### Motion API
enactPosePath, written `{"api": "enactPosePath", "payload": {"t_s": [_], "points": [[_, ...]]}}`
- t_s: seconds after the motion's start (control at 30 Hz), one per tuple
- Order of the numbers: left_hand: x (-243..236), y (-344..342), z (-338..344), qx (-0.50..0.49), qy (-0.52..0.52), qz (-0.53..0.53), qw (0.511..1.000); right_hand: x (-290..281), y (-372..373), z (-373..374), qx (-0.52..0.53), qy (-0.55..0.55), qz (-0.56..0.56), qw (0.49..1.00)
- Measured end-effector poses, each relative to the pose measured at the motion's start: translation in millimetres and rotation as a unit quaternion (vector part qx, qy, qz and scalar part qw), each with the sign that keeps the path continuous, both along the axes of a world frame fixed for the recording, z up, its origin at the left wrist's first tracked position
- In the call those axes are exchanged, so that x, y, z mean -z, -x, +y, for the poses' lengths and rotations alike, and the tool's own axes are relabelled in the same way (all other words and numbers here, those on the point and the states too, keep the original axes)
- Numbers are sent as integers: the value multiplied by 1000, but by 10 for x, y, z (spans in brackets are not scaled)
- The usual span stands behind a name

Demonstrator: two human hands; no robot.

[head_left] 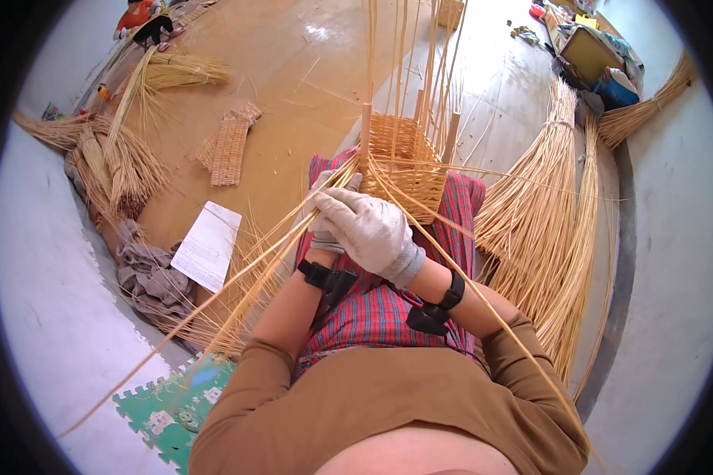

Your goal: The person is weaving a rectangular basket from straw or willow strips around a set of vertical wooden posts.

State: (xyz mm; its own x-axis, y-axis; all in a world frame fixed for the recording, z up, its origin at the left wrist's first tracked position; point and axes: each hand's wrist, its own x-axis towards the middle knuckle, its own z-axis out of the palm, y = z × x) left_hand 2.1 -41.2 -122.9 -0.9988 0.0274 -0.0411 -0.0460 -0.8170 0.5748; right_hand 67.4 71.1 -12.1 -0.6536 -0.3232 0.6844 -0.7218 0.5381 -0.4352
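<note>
A partly woven wicker basket (420, 184) rests on my lap, with wooden corner stakes and tall thin upright canes rising from it. At its near left corner both my hands are close together, in pale work gloves. My right hand (371, 231) lies uppermost, its fingers closed on a bundle of long wicker strands (287, 231). Partly hidden behind it, my left hand (323, 188) has its fingers bent around the same strands beside the basket's corner stake (365, 136). Some strands trail down to the left; another long strand (471, 283) crosses over my right forearm.
Large bundles of cane (531, 190) lean along the right wall. More bundles (115, 162) lie at the left, near woven strips (230, 150), a white paper sheet (207, 246) and grey cloth (146, 273). A green foam mat (174, 408) lies lower left. Boxes and bags (590, 59) stand far right.
</note>
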Motion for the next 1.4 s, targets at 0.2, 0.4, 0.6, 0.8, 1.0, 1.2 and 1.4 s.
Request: {"api": "enactPosePath", "payload": {"t_s": [0.2,0.4,0.6,0.8,1.0,1.2,1.4], "points": [[-4,-33,5,-98,492,104,859,171,-3,-28,3,36,-31,999],[721,-35,-245,-240,794,310,465,245,97,-250,-4,44,8,999],[364,-221,-108,-151,478,99,860,403,175,-197,-22,77,-7,997],[304,-282,-146,-106,405,82,904,479,88,-288,37,68,-20,997],[-366,232,-408,148,447,54,881,374,-23,203,-21,30,-54,998],[-230,815,-556,285,447,258,808,508,-134,788,-120,293,-243,917],[-51,467,-175,125,429,192,874,1018,421,1569,119,478,-399,773]]}}
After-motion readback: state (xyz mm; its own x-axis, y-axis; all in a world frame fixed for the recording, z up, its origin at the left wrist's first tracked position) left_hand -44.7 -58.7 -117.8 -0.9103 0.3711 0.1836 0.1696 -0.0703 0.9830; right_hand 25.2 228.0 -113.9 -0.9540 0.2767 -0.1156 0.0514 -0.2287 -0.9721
